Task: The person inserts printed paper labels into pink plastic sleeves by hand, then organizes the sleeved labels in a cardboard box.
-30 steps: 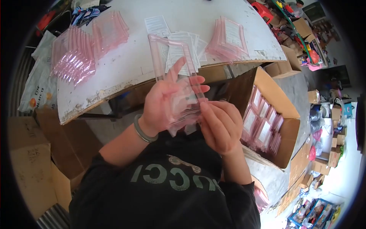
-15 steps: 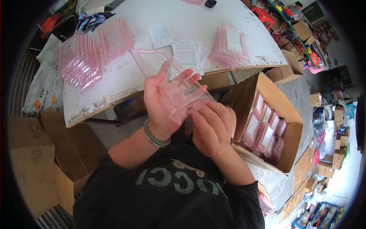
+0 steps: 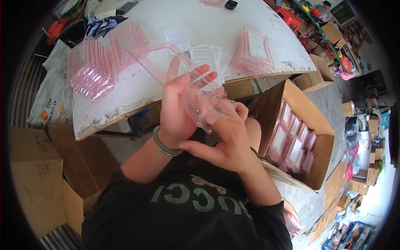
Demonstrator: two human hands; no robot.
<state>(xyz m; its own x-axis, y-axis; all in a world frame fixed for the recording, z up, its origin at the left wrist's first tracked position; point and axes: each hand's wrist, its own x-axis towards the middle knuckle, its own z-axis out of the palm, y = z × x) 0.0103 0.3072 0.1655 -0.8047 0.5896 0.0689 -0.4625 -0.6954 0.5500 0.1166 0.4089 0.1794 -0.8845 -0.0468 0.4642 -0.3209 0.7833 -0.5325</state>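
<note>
A clear, pink-edged plastic pouch (image 3: 160, 56) slants across my left hand (image 3: 179, 98), its far end over the table. My left hand supports it from beneath, fingers spread behind the clear plastic. The fingers of my right hand (image 3: 227, 137) are at the crumpled near end of the pouch, with the thumb stretched apart toward my left wrist. Part of those fingers is behind or inside the plastic; which one I cannot tell. Printed white cards (image 3: 204, 58) lie on the table beyond my hands.
Stacks of pink pouches stand on the table (image 3: 137, 91) at left (image 3: 89, 68) and right (image 3: 252, 50). An open cardboard box (image 3: 318, 154) at the right holds filled pouches. More cardboard (image 3: 35, 179) is at the lower left. A person (image 3: 324, 10) is far back at upper right.
My right hand has gone from a pinch at the pouch's near end to spread fingers with the thumb out. The pouch's far end has shifted left and away, and its near end is more crumpled.
</note>
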